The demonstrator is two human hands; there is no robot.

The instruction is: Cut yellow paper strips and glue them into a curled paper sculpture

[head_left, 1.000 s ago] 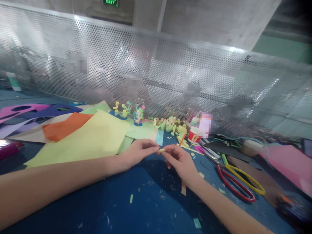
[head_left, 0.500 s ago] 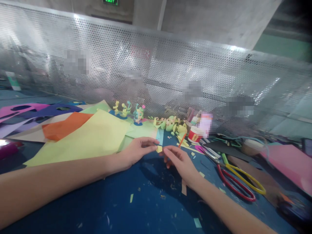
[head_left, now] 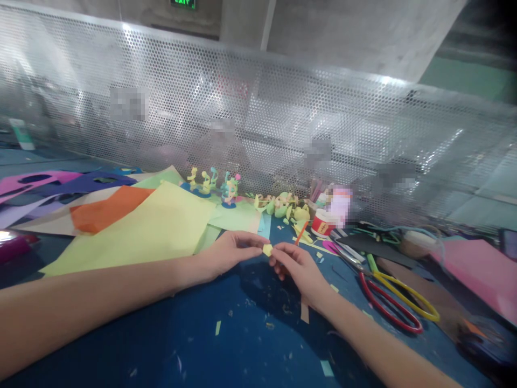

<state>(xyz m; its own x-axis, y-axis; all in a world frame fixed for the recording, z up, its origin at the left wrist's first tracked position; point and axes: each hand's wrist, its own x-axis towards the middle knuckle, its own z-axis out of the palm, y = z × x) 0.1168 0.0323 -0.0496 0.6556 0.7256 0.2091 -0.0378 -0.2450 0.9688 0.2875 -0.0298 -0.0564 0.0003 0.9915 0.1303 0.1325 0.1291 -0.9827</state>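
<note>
A small yellow piece of paper (head_left: 267,249) sits between my fingertips, held a little above the blue table (head_left: 194,334). My left hand (head_left: 230,253) pinches its left side between thumb and fingers. From the right, my right hand (head_left: 297,267) grips its other edge with thumb and forefinger, the remaining fingers curled under. Just behind the hands stand an orange strip (head_left: 301,233) and a pile of yellow paper shapes (head_left: 283,205). Small curled-paper figures (head_left: 229,188) on blue bases are farther back.
Large yellow-green paper (head_left: 137,231) and orange paper (head_left: 111,207) lie at left. Scissors with red and yellow handles (head_left: 388,302) rest at right, near pink paper (head_left: 480,275) and a red-and-white tub (head_left: 322,223). A perforated metal screen (head_left: 258,129) runs behind. Paper scraps dot the table.
My fingertips have come closer together around the yellow paper piece, which has shifted slightly right and turned. My left hand has moved slightly right. The things on the table look unchanged.
</note>
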